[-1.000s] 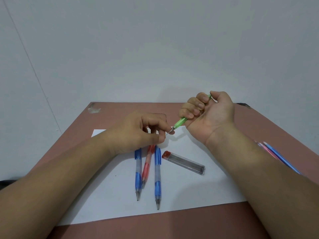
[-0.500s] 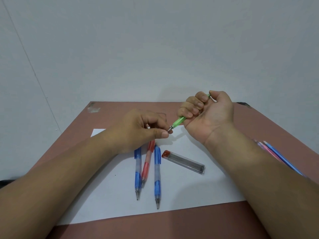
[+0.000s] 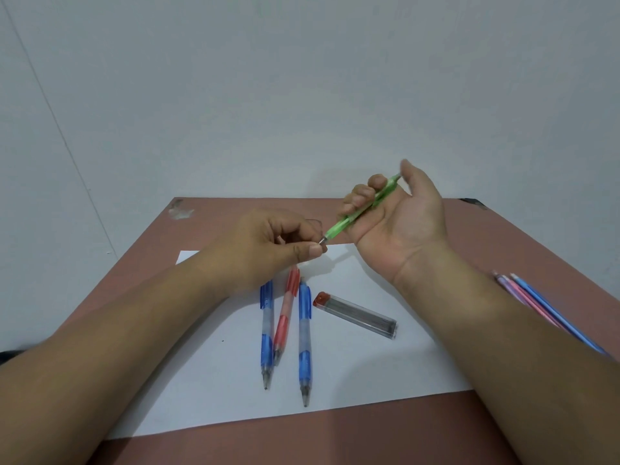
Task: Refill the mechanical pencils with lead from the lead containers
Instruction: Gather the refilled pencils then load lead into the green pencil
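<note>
A reddish-brown table is carrying a white sheet of paper. On the paper 2 blue pencils are lying on either side of 1 red pencil, with a clear lead container just beside them. A few pink and blue pencils are lying near the table's right edge.

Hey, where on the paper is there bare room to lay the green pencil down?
Free: the white paper below the lead container, right of the blue pencil, and its near-left part under the left forearm. Crowded: the middle, where two blue pencils and the red pencil lie.
</note>
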